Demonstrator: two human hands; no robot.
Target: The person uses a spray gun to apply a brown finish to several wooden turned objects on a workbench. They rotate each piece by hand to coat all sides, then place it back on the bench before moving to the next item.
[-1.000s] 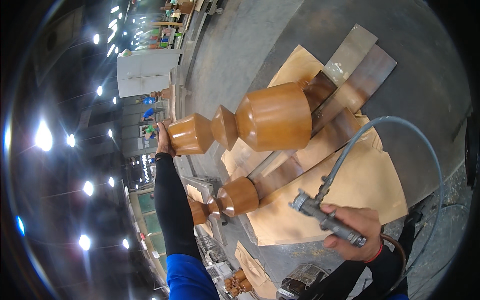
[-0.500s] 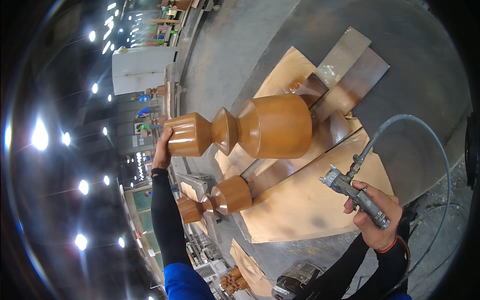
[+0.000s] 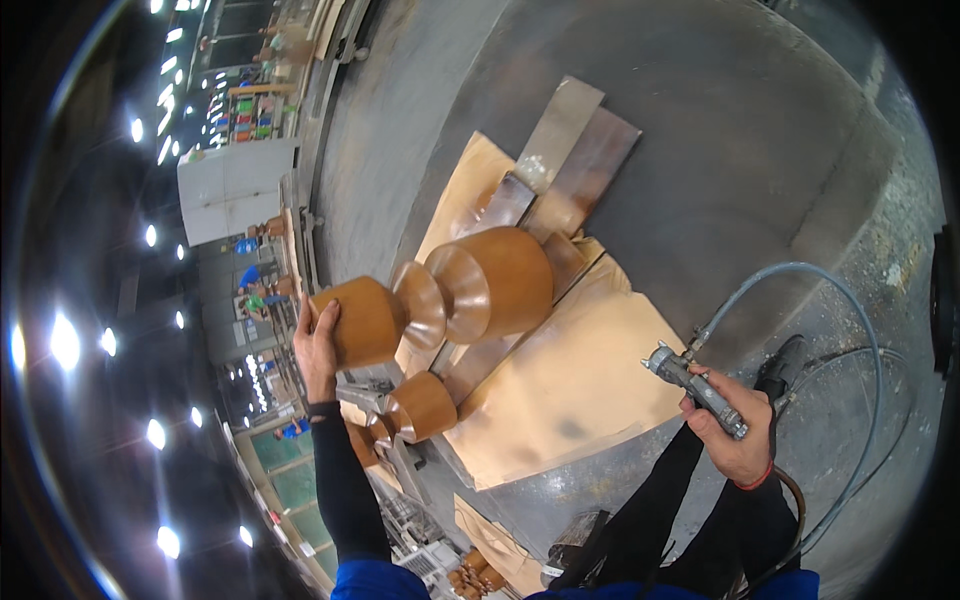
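Pedestal (image 3: 505,285), brown and glossy, lies just left of the frame's centre, its left end held by the left hand (image 3: 318,350). At lower right, the right hand (image 3: 742,438) grips a spray gun (image 3: 697,389) with a grey hose (image 3: 790,267). Another pedestal (image 3: 422,407) shows below, beside tan cardboard (image 3: 570,400).

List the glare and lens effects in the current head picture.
Head view: a big lamp flares white at left; head view: glossy highlights lie on the wooden piece in the left hand; head view: black corners frame the fisheye image; head view: a distant worker in blue lacks fine detail.
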